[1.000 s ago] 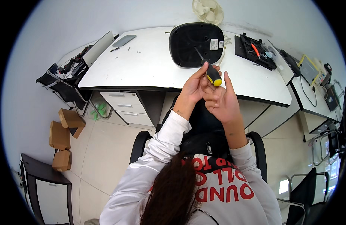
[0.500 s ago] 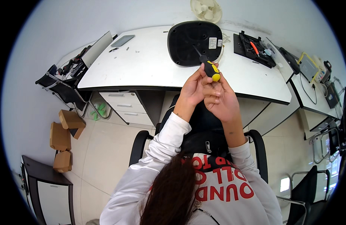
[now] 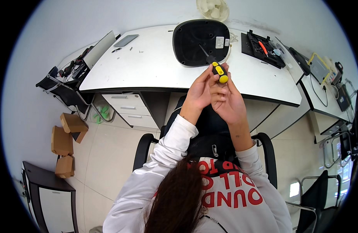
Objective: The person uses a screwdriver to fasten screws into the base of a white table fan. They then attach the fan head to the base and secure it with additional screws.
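Both my hands are up over the desk's front edge around a screwdriver with a black and yellow handle. The fingers of my left hand close on the handle from one side. My right hand has its fingers against the handle from the other side, palm turned up. The shaft points away from me and to the left, across a black rounded base plate with white labels and several recessed holes. Whether the tip touches the plate, I cannot tell.
A white desk carries a grey flat slab, small loose bits and, at right, a black tool case with orange-handled pliers. A cream fan head stands behind the plate. Cardboard boxes lie on the floor at left.
The screwdriver handle has turned a little between my fingers, showing more of its yellow side. My hands have stayed almost in place.
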Tool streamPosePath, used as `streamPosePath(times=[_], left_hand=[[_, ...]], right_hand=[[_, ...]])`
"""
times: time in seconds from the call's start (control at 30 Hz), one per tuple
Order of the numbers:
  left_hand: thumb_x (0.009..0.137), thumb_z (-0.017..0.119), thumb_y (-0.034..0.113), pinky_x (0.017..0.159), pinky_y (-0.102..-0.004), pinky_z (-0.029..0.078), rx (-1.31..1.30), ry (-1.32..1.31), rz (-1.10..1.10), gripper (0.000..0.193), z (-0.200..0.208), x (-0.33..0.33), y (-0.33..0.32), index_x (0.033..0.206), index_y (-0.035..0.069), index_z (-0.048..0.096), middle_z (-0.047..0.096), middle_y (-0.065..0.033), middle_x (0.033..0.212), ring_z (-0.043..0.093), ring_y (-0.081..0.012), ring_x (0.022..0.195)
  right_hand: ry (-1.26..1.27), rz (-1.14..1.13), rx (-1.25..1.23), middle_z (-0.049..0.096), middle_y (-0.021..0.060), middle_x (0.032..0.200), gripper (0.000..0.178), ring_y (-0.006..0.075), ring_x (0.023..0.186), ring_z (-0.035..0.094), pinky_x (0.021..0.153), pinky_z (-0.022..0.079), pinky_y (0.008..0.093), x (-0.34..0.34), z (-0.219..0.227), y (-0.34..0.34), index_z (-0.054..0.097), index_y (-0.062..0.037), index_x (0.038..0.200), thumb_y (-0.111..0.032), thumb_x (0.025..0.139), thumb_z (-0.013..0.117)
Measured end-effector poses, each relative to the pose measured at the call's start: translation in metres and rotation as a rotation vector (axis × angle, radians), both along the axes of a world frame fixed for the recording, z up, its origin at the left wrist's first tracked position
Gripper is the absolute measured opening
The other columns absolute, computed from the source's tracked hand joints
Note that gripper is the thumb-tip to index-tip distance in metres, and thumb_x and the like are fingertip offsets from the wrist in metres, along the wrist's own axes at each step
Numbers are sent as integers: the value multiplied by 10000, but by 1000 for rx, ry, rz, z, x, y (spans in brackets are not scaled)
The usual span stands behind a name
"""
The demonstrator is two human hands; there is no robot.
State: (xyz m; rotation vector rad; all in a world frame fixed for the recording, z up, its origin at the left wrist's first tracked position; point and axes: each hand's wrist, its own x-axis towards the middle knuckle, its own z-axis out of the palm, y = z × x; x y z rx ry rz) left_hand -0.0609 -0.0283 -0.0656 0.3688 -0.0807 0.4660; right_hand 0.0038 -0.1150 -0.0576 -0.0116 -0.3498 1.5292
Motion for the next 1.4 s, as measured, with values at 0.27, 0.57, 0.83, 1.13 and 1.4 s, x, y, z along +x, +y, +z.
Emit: streamPosePath(times=[0.27,0.57,0.83,1.13,1.4], left_hand=[[893,478,342,539,-299,551,66,-136,-354,397,-30,2,29,1077,-8,508,627,-127,689,632,-233,619],[917,419,271,763,-314,529,-18,-138,-107,422,-11,-2,1,1216,-26,410,506,-169,1166,560,-257,993],[852,561,334,517,-293,544,-75,57,-42,281,-24,4,14,859,53,561,618,-79,756,621,-189,628],[901,450,369,780,-280,508,-8,-60,-6,451,-9,2,-4,1120,-22,498,555,-111,1058,583,-198,911],[899,453,383,746,-286,511,22,-183,-51,413,-36,9,20,1060,8,525,562,-81,1018,579,-182,878]], right_hand=[[-59,125,-16,466,-18,726,481,77,573,433,494,373,181,7,-12,6,506,-21,981,-478,903,376],[-49,88,38,427,-32,667,506,46,533,416,456,352,171,0,-7,4,503,-27,965,-503,900,343],[-108,115,-60,445,-16,676,460,33,463,398,411,341,135,2,-9,2,481,-67,906,-501,907,329],[-39,45,25,451,-12,705,480,28,455,402,403,346,149,-2,-15,6,468,-3,1005,-460,918,349],[44,197,36,498,39,832,408,53,511,462,448,399,156,0,-17,10,440,-60,1145,-398,928,369]])
